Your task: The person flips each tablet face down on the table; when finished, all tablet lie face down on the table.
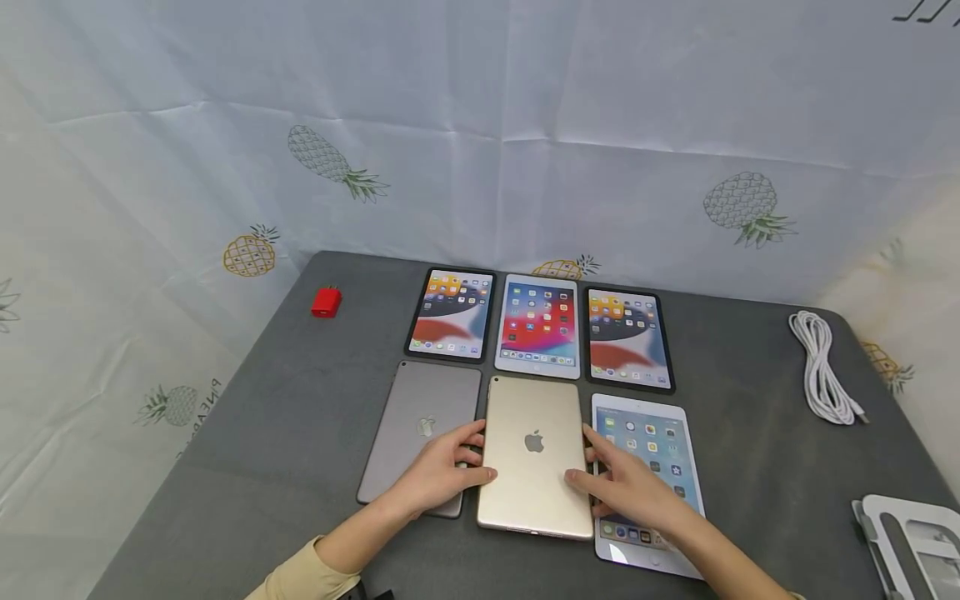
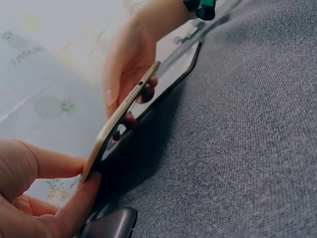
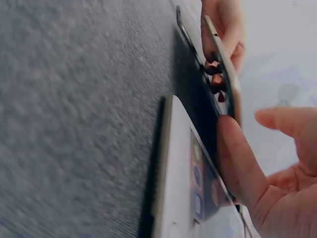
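Observation:
A gold tablet, back side up with an apple logo, is held slightly above the table between both hands. My left hand pinches its left edge, thumb on top and fingers beneath, as the left wrist view shows. At the opposite edge, my right hand has its fingers under the tablet and its thumb over the back; whether that thumb presses is unclear. Below the left hand lies a grey tablet, back up. Under the right hand is a white tablet with its screen lit, partly covered by that hand.
Behind these lie a black-framed tablet, a white-framed tablet and another black-framed tablet, all lit. A red charger sits back left. On the right are a coiled white cable and a white stand.

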{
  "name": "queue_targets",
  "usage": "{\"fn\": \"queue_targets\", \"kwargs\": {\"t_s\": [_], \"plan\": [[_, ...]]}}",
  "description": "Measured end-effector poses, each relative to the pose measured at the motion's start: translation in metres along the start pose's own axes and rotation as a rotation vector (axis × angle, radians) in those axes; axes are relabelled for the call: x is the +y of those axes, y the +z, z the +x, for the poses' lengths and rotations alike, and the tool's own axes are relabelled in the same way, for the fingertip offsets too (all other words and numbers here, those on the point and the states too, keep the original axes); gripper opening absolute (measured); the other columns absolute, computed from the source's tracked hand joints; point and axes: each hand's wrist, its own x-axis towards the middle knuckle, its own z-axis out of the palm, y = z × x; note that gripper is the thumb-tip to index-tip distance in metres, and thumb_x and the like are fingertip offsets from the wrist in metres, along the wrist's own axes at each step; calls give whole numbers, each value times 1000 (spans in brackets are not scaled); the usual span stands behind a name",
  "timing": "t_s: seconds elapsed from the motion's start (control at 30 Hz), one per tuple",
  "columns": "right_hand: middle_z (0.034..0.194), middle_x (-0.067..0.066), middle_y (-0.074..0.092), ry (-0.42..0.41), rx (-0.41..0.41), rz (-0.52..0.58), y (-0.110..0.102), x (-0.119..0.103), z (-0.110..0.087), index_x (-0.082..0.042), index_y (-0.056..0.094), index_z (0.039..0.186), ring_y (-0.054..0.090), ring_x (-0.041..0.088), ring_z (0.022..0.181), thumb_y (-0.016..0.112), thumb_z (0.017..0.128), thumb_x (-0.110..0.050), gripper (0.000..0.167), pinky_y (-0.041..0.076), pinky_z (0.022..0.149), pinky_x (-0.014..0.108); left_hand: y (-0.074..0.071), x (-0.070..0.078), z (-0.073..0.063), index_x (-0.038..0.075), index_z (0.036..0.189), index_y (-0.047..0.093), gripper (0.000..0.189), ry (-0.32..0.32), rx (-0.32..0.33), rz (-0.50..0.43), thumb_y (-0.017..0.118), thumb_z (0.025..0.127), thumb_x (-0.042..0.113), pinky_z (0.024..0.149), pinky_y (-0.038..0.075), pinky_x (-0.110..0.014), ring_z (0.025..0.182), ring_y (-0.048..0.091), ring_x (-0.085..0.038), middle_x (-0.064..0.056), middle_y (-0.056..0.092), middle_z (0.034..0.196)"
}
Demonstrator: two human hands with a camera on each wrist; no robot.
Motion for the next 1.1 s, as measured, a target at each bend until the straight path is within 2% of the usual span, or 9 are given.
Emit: {"fn": "queue_targets", "kwargs": {"t_s": [0.13, 0.33, 0.47, 0.6, 0.83, 0.97, 1.1], "plan": [[104, 11, 59, -35, -28, -109, -3, 1, 0, 9, 13, 152, 65, 22, 60, 73, 88, -32, 96, 56, 54, 33, 0, -1, 1, -7, 144, 39, 75, 8, 13, 50, 77, 82, 11, 78, 51, -28, 92, 64, -16, -12, 57, 118], [77, 0, 61, -90, -47, -249, -5, 0, 0, 13, 14, 150, 62, 19, 51, 72, 88, -40, 100, 52, 50, 30, -1, 1, -1, -10, 140, 43, 72, 58, 44, 138, 78, 81, 11, 75, 51, -26, 94, 64, -20, -13, 55, 115], [73, -3, 61, -95, -40, -293, -4, -2, 0, 14, 16, 149, 62, 18, 50, 70, 88, -42, 99, 51, 51, 29, -1, 3, -2, -9, 140, 46, 71, 78, 59, 198, 78, 81, 13, 75, 51, -26, 95, 63, -21, -15, 56, 117], [71, -5, 62, -95, -29, -316, -3, -3, 1, 15, 18, 148, 62, 16, 51, 69, 89, -42, 97, 51, 52, 27, 1, 5, -3, -11, 139, 45, 69, 89, 48, 216, 76, 82, 14, 76, 53, -27, 97, 61, -23, -19, 54, 121], [68, -8, 63, -104, -25, -352, -3, -3, 2, 18, 20, 146, 62, 14, 51, 67, 91, -40, 93, 50, 54, 26, 3, 10, -6, -14, 138, 43, 63, 76, 27, 215, 68, 91, 19, 89, 53, -34, 109, 61, -30, -21, 55, 121], [68, -9, 64, -118, -29, -359, -3, -2, 3, 18, 19, 146, 63, 13, 52, 67, 92, -40, 92, 51, 56, 25, 4, 15, -9, -13, 138, 44, 62, 54, -1, 213, 65, 93, 24, 92, 51, -38, 116, 58, -37, -30, 51, 133], [68, -9, 65, -128, -34, -351, -4, -1, 3, 18, 19, 146, 63, 12, 54, 67, 92, -40, 93, 51, 55, 26, 3, 19, -13, -13, 139, 42, 62, 52, -40, 198, 63, 95, 26, 95, 48, -42, 123, 52, -40, -33, 41, 143]]}}
